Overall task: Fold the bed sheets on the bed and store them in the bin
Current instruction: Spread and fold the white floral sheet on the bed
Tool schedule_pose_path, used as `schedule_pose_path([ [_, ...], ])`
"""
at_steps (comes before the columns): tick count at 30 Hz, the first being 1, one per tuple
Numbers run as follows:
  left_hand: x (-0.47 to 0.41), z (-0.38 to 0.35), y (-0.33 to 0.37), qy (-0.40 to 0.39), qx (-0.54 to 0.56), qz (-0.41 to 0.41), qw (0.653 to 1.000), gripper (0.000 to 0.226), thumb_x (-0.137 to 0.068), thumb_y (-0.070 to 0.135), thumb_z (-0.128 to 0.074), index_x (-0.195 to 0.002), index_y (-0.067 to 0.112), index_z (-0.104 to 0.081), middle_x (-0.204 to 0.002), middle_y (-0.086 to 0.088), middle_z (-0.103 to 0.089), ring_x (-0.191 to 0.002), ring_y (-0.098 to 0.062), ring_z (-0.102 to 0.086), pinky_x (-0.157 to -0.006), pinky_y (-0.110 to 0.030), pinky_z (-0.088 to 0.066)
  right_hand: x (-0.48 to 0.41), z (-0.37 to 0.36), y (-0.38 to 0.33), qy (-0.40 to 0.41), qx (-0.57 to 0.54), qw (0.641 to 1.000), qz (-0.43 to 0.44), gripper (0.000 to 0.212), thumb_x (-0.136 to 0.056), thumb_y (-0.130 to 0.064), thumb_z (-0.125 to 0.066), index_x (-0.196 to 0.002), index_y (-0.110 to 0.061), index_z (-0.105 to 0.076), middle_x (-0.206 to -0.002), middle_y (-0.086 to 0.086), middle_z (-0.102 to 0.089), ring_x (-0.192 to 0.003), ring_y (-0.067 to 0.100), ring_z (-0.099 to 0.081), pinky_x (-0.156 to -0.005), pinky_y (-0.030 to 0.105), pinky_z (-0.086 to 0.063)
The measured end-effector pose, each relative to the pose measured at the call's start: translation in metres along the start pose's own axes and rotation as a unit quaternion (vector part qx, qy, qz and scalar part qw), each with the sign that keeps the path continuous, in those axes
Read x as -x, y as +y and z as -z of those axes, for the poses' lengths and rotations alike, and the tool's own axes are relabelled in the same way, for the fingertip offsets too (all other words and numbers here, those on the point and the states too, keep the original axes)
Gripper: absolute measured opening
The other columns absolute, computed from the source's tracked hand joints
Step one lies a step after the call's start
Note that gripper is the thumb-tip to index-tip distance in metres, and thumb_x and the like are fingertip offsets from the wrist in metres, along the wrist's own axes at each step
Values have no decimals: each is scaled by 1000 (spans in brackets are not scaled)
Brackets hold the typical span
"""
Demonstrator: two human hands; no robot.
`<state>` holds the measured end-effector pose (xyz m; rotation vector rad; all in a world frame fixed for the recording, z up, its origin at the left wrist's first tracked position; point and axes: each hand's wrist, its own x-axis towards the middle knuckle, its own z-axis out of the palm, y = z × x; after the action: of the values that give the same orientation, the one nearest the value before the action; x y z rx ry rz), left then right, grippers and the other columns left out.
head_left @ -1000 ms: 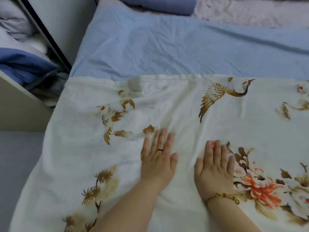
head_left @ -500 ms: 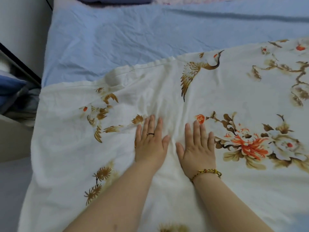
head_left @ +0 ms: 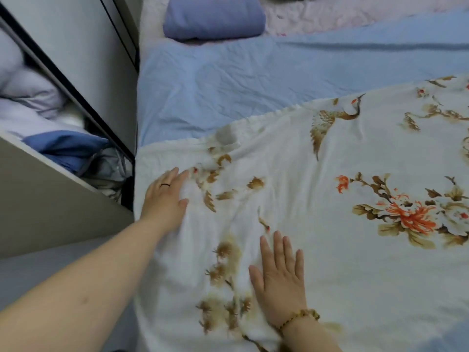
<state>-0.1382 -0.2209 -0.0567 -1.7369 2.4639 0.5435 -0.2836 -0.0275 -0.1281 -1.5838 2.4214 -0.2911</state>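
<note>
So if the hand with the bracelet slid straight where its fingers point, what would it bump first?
The right hand probably meets only more white flowered sheet, then that sheet's far edge and the blue sheet.

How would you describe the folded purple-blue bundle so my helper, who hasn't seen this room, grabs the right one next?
Start at the bed: a white floral sheet covers its near part, with a light blue sheet beyond. Past that, at the far end beside pale pink bedding, lies the folded bundle. It is the only neatly folded, plain purple-blue piece there.
</note>
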Motion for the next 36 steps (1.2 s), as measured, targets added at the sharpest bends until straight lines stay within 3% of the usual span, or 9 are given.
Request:
schedule_pose_path([
  [2, -23, 15, -28, -25, -2, -27, 999, 55, -98, 19, -38, -148, 22, -16, -156, 0, -15, -143, -16, -15, -114, -25, -9, 3, -16, -37, 9, -29, 1000, -7, 57, -96, -46, -4, -149, -23, -4, -157, 6, 1, -144, 17, 10, -112, 38, -3],
  [5, -57, 29, -47, -33, 26, -90, 995, 43, -100, 20, -31, -143, 19, -32, -151, -2, -30, -137, -20, -30, -109, -24, -19, -12, -27, -77, -48, -53, 994, -77, 71, -91, -55, 6, -147, -18, -16, -153, 10, -18, -142, 14, 18, -112, 36, 9],
  [9, -91, 34, -54, -36, -11, -173, 984, 45, -99, 25, -35, -144, 20, -31, -154, 0, -25, -140, -19, -24, -112, -27, -14, -29, -19, -114, -20, 101, 987, -124, 75, -53, -61, 32, -119, -26, 38, -144, -1, 34, -123, 7, 39, -81, 28, 47],
  [14, -124, 32, -34, -52, -14, -219, 974, 50, -92, 38, -49, -138, 22, -39, -142, -4, -41, -134, -22, -30, -107, -31, -22, -30, -43, -116, 34, 27, 971, -234, 66, -95, -49, -3, -137, -7, -32, -137, 8, -38, -144, 13, 7, -114, 33, 4],
  [18, -128, 9, -20, -27, 24, -205, 978, 38, -90, 33, -54, -122, 13, -54, -124, -12, -56, -123, -28, -37, -95, -29, -28, -31, -51, -115, 87, 66, 965, -238, 62, -95, -48, -2, -134, -11, -34, -136, 6, -44, -144, 11, 11, -113, 35, -1],
  [23, -127, -15, -29, 79, 91, -257, 959, 18, -77, 10, -70, -76, -6, -62, -116, -28, -56, -113, -47, -47, -97, -48, -33, -32, -62, -110, 118, 119, 956, -239, 61, -95, -47, -3, -134, -12, -35, -142, 5, -37, -144, 15, 9, -114, 37, -1],
  [28, -134, -19, -28, 50, 69, -237, 968, 22, -86, 16, -61, -86, -6, -62, -148, -18, -32, -140, -32, -24, -112, -35, -9, -33, -63, -109, 107, 123, 956, -246, 61, -95, -47, -3, -135, -14, -34, -144, 4, -29, -144, 16, 10, -113, 41, -3],
  [32, -137, -10, -21, -2, 54, -211, 976, 22, -89, 24, -58, -89, 2, -61, -152, -8, -28, -137, -28, -28, -108, -34, -15, -30, -66, -106, 118, 136, 955, -237, 61, -94, -49, -2, -138, -17, -31, -157, 4, 7, -145, 16, 10, -114, 41, -1],
  [36, -148, 12, -17, -83, 57, -197, 975, 21, -88, 24, -58, -73, 14, -49, -139, -3, -45, -125, -25, -41, -96, -33, -27, -28, -68, -105, 152, 123, 955, -225, 62, -94, -50, -4, -149, -20, -2, -156, 3, 13, -145, 17, 8, -115, 40, -1],
])
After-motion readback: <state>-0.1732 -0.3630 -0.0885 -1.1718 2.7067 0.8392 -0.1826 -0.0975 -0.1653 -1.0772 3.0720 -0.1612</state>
